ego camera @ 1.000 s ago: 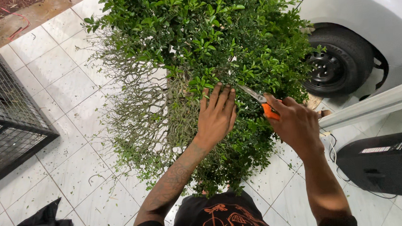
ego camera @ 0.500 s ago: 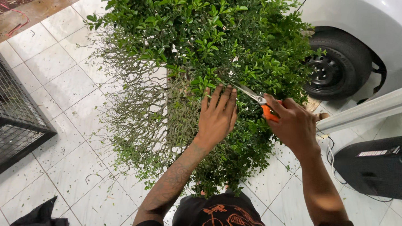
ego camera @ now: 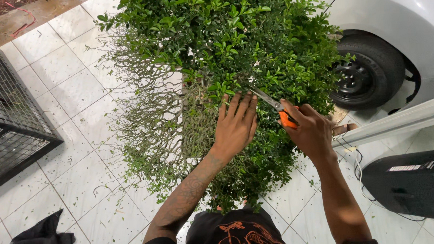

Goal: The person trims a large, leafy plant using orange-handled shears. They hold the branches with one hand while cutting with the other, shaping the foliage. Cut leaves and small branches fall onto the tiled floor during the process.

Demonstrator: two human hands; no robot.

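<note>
White tiled floor (ego camera: pixel 69 89), leafy bush (ego camera: pixel 233 43); left hand (ego camera: pixel 237 128) flat, released; right hand (ego camera: pixel 311 132) grasping orange-handled shears (ego camera: pixel 275 107).

The person wears a black shirt (ego camera: pixel 234 233) with an orange drawing on the front. The sleeves are short and black, and they show only at the bottom edge. Both arms are bare. The left arm (ego camera: pixel 188 196) has a dark tattoo running along it. Both hands, the left hand (ego camera: pixel 236 127) and the right hand (ego camera: pixel 311 132), are bare, with no gloves or rings to see.
</note>
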